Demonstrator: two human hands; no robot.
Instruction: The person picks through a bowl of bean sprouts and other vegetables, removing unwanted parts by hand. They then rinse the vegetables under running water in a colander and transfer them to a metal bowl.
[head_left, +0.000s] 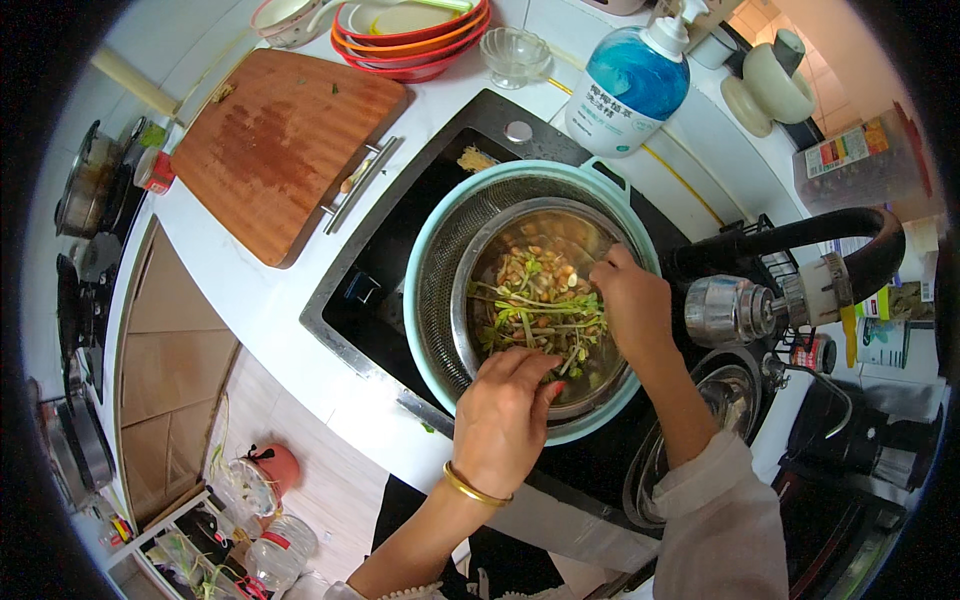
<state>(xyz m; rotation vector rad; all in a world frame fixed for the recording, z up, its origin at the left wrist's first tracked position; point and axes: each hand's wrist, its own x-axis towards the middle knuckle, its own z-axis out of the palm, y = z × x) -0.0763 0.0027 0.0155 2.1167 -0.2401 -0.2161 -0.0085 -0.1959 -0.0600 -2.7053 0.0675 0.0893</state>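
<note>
A steel bowl (465, 315) of water holds peanuts (551, 262) and leafy green sprouts (517, 306). It rests inside a light-blue-rimmed colander (414, 330) over the black sink (375, 262). My left hand (514, 405), with a gold bangle at its wrist, reaches over the near edge of the bowl, its fingertips at the stems; whether they grip any is hidden. My right hand (634, 300) is at the bowl's right side with its fingers curled by the rim and the sprout ends; its hold cannot be made out.
A black faucet (795, 232) with a metal spray head reaches in from the right. Behind the sink stand a blue soap pump bottle (626, 82) and a glass dish (514, 56). A wooden cutting board (285, 142) and stacked red-rimmed bowls (409, 37) lie at the upper left.
</note>
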